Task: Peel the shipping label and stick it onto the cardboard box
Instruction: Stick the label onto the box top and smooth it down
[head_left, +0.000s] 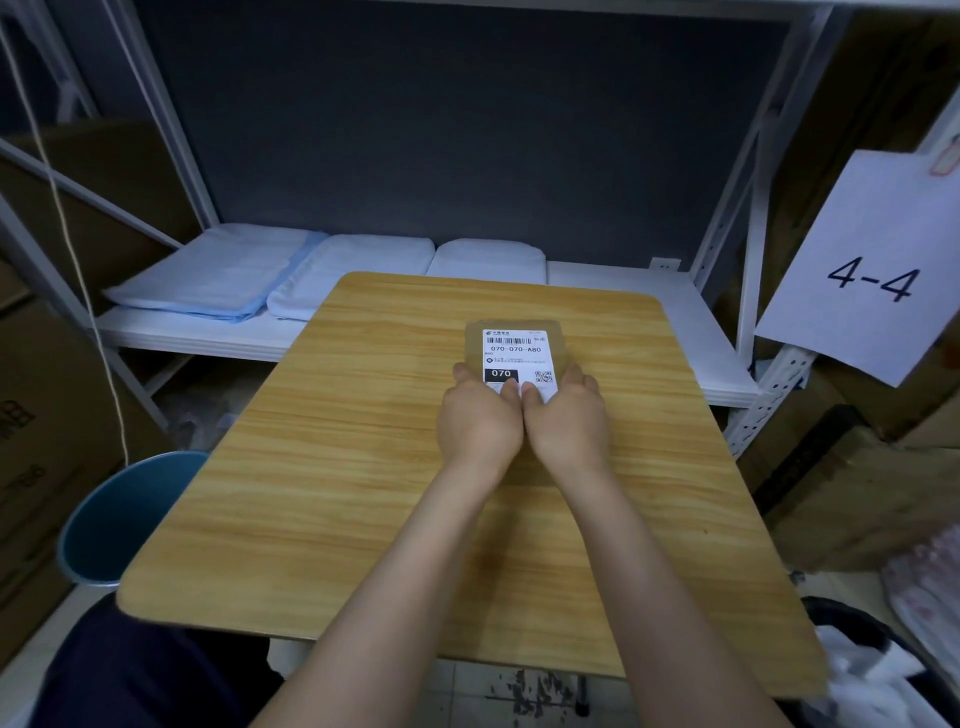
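A wooden table (363, 493) fills the middle of the view. Toward its far side sits a small cardboard box (511, 332), the shipping label (519, 356) lying on its top. The left hand (480, 418) and right hand (566, 421) meet side by side, fingers flat on the label's near edge.

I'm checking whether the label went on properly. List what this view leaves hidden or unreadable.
- Head view: the near edge of the shipping label is covered by the fingertips of the left hand and right hand.
- Head view: the near side of the cardboard box is hidden behind both hands.
- Head view: the label's small print and QR code are too small to read.
- Head view: whether the label is fully stuck down cannot be told.
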